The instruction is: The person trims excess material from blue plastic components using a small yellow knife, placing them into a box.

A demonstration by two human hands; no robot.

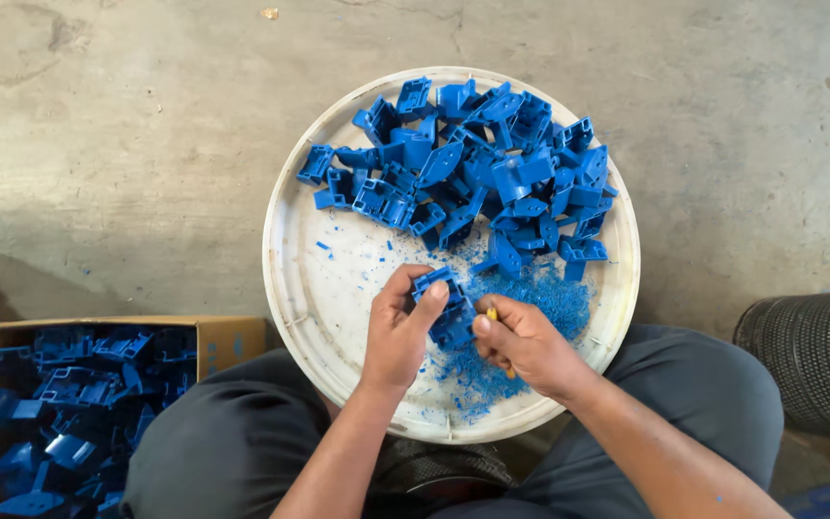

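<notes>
I sit over a bare concrete floor [146,125], grey, stained and cracked, in soft even daylight. A cardboard box [228,341] rests at my left knee, a black ribbed mesh cylinder [814,360] at my right.

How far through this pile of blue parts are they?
Looks done: a cardboard box at the left holds many blue parts, and blue shavings lie on the white tray. In hand: the left hand holds one part while the right hand works it with a small yellow-handled tool. Left: a large heap on the tray.
</notes>
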